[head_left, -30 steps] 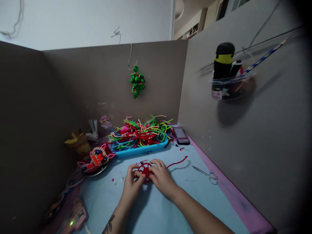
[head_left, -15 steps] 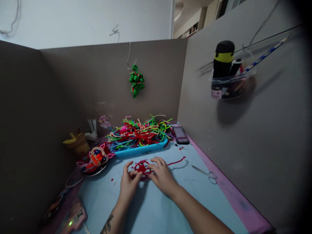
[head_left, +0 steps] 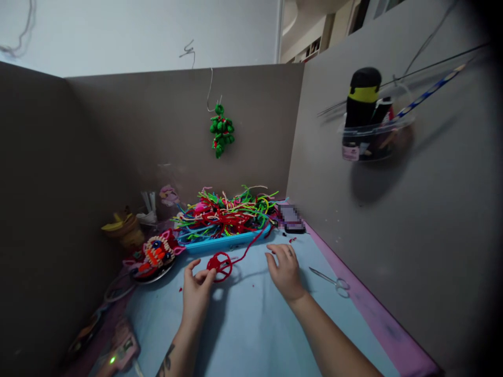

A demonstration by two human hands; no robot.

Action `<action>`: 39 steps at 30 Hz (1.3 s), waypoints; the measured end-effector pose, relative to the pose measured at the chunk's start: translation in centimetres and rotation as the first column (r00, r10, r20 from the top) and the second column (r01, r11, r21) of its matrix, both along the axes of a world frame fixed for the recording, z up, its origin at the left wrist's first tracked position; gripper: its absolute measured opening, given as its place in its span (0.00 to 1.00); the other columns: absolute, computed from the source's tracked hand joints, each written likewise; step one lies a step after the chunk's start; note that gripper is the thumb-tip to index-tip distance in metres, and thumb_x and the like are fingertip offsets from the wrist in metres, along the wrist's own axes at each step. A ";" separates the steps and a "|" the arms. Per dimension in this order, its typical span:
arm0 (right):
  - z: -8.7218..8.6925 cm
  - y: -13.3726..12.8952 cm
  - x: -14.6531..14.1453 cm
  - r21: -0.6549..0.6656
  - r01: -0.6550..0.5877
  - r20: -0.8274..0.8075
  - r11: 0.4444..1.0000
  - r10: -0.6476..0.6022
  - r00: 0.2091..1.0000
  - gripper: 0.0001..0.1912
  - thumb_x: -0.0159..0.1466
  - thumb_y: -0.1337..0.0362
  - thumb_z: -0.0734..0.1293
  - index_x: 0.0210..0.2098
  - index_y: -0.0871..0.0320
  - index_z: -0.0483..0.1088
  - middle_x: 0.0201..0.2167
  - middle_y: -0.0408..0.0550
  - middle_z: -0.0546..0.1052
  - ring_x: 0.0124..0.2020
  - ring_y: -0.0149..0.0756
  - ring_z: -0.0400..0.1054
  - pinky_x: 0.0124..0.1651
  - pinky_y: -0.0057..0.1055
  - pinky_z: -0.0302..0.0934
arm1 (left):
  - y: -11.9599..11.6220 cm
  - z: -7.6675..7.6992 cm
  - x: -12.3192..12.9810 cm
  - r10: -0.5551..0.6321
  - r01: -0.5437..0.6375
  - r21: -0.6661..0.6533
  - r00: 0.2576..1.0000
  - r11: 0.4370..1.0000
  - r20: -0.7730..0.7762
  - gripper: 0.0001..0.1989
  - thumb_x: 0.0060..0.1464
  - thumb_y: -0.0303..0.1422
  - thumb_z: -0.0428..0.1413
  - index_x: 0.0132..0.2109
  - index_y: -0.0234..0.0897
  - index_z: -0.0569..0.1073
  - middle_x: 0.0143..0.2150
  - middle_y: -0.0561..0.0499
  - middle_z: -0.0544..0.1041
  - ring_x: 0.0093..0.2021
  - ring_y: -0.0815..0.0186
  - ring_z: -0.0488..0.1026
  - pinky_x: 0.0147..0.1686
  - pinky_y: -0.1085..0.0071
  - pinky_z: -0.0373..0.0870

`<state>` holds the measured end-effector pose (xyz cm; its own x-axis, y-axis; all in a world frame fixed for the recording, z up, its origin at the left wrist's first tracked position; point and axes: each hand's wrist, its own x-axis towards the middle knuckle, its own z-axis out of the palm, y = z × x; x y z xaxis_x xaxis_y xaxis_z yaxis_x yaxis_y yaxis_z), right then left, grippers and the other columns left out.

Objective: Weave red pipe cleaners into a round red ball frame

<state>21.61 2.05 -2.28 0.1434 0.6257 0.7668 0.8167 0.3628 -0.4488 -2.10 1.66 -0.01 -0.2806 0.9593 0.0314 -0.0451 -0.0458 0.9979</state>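
My left hand (head_left: pixel 199 285) pinches the left edge of a red pipe-cleaner ring (head_left: pixel 223 277) between thumb and index finger, holding it just above the blue table cover. The ring looks like a wheel, with strands crossing inside it. From its right side a long red tail (head_left: pixel 247 252) bends up toward the blue tray. Apart from the ring, to its right, is my right hand (head_left: pixel 286 269), its fingers loosely curved and apart with nothing between them. A pair of scissors (head_left: pixel 334 283) lies on the cover to the right of this hand.
A blue tray (head_left: pixel 223 243) heaped with coloured pipe cleaners (head_left: pixel 231 212) stands behind the hands. Left of it, a red-and-orange figure (head_left: pixel 157 252) rests on a plate. A phone (head_left: pixel 291 217) lies at back right. Grey partitions surround the table; a tub (head_left: pixel 369 131) hangs on the right one.
My right hand has let go of the red ring and moved right. My left hand has shifted slightly left with the ring. The red tail now points up toward the tray instead of right.
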 end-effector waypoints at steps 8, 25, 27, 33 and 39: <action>0.2 0.3 1.6 -0.066 0.129 0.110 0.989 -0.122 0.987 0.15 0.66 0.69 0.59 0.44 0.57 0.76 0.30 0.51 0.71 0.36 0.43 0.64 0.44 0.41 0.62 | 0.0 -0.8 0.2 -0.143 0.145 0.025 0.987 0.989 -0.070 0.25 0.44 0.39 0.63 0.47 0.39 0.63 0.22 0.59 0.74 0.23 0.67 0.73 0.27 0.73 0.65; 0.2 -1.3 -4.9 -0.234 -0.716 -0.923 0.658 0.080 0.375 0.26 0.49 0.42 0.72 0.26 0.63 0.77 0.18 0.44 0.74 0.19 0.27 0.62 0.23 0.25 0.54 | -0.3 -1.8 1.3 -0.181 0.181 0.000 0.983 0.984 0.029 0.23 0.42 0.37 0.63 0.45 0.39 0.63 0.20 0.62 0.71 0.21 0.70 0.69 0.25 0.75 0.62; 0.4 -1.3 -4.8 -0.191 -0.736 -0.953 0.649 0.057 0.297 0.25 0.47 0.43 0.74 0.26 0.62 0.77 0.18 0.44 0.73 0.18 0.26 0.61 0.22 0.24 0.53 | -0.3 -1.7 1.3 -0.162 0.162 0.003 0.986 0.987 0.033 0.23 0.42 0.37 0.63 0.45 0.39 0.63 0.20 0.61 0.72 0.22 0.69 0.69 0.26 0.74 0.63; 0.6 -1.2 -4.3 -0.128 -0.750 -0.983 0.649 0.016 0.181 0.23 0.45 0.46 0.75 0.24 0.62 0.75 0.16 0.41 0.71 0.17 0.24 0.60 0.22 0.23 0.51 | -0.2 -1.7 1.2 -0.148 0.148 0.003 0.987 0.989 0.069 0.24 0.42 0.38 0.64 0.45 0.40 0.64 0.20 0.60 0.73 0.22 0.69 0.70 0.27 0.74 0.63; 0.2 -1.1 -4.6 -0.097 -0.783 -0.995 0.615 -0.043 0.090 0.24 0.45 0.46 0.76 0.25 0.63 0.74 0.15 0.40 0.70 0.16 0.23 0.60 0.21 0.22 0.50 | -0.7 -1.3 1.7 -0.250 0.258 -0.039 0.957 0.965 0.146 0.25 0.39 0.38 0.66 0.44 0.39 0.66 0.19 0.61 0.71 0.20 0.70 0.68 0.26 0.75 0.61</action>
